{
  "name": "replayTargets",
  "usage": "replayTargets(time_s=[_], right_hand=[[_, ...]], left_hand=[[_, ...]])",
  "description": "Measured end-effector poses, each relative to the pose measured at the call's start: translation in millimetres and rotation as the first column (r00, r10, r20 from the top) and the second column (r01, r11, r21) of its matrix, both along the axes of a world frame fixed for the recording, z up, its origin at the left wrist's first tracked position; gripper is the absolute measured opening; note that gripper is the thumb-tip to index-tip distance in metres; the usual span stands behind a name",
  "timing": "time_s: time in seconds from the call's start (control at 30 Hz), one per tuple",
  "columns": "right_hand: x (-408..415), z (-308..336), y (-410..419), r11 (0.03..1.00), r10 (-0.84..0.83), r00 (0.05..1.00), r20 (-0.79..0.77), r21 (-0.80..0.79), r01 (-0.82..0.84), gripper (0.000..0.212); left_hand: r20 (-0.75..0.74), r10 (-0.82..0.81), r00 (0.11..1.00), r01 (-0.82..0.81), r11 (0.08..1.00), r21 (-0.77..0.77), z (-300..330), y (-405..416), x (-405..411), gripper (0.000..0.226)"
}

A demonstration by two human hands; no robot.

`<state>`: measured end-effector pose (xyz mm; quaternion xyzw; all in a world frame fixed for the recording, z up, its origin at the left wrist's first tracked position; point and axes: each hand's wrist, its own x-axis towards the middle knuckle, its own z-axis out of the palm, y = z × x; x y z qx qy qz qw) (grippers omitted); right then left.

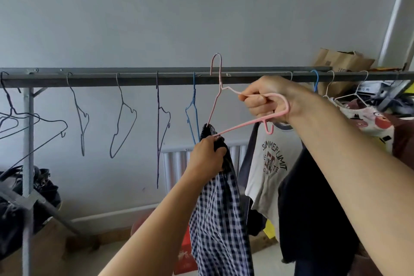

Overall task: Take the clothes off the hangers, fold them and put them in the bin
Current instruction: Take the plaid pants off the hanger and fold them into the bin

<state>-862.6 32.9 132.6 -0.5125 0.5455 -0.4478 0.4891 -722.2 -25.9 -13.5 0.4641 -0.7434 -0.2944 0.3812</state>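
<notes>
Checked garment (pixel 220 215) being stripped from pink hanger (pixel 244 110).
Hanger gripped by right hand (pixel 268 101), cloth by left hand (pixel 207 157); below rail (pixel 156 78), bare hangers counted, several clothes left.

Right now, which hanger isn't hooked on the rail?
The pink hanger. The right hand grips it, hook above the rail; the others all hang from it.

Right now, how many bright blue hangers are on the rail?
2. One empty blue hanger just left of the pink hanger; one blue hook right of the right hand, rest hidden. Others may be hidden.
</notes>
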Motion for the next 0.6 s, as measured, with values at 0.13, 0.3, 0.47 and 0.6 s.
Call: replayTargets(time_s=[0.13, 0.3, 0.47, 0.6], right_hand=[[-1.2, 21.1, 1.8, 0.998, 0.054, 0.997, 0.048, -0.012, -0.054, 0.026], [-1.1, 24.6, -4.7, 0.998, 0.002, 1.0, 0.028, -0.059, -0.001, 0.025], [4.4, -1.9, -25.3, 0.988, -0.122, 0.989, -0.08, -0.108, 0.113, 0.03], [7.5, -31.5, -44.2, 0.956, -0.28, 0.938, -0.206, -0.155, 0.251, 0.034]], left_hand=[[0.046, 0.056, 0.997, -0.055, 0.998, -0.015, 0.3, -7.4, 9.8, 0.011], [0.048, 0.088, 0.995, -0.088, 0.996, 0.003, -0.6, -12.6, 17.8, 0.01], [0.001, 0.073, 0.997, -0.073, 0.996, 0.041, -0.4, -7.0, 22.7, 0.009], [-0.162, 0.034, 0.986, -0.002, 0.981, 0.193, 10.5, 4.9, 29.0, 0.013]])
